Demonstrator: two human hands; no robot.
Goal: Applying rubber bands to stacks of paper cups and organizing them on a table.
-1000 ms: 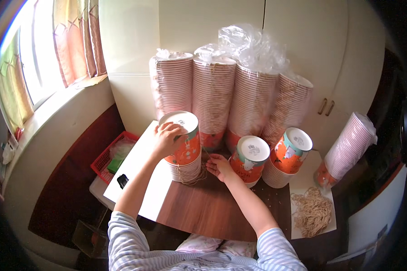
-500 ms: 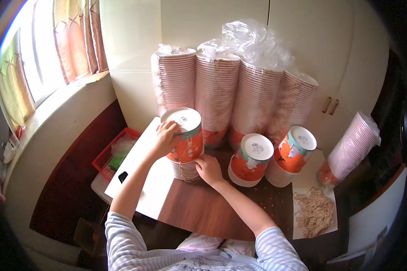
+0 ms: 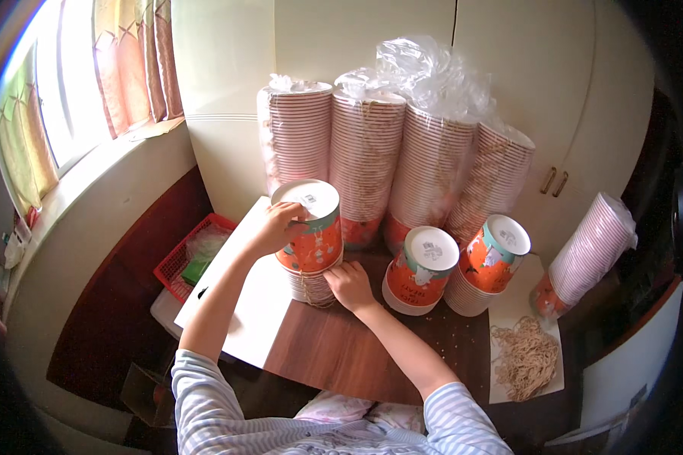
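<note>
On the left of the desk (image 3: 334, 353), our right hand (image 3: 347, 286) curls against a cup stack (image 3: 315, 246) ringed low with string (image 3: 322, 305); our left hand (image 3: 275, 226) bends over its top. We cannot tell either grip. Wrapped stacks (image 3: 366, 152) stand far.

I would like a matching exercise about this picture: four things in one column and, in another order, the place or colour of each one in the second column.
Things
1. Left hand
2. Plastic basket
3. Right hand
4. Loose string

Places and colours
A. At the right side of the front-left cup stack, near the rims
B. Tan, in a tangle on the white surface to the right
C. At the top of the front-left cup stack
D. Red, with a green thing inside

Right pairs
1-C, 2-D, 3-A, 4-B
</note>
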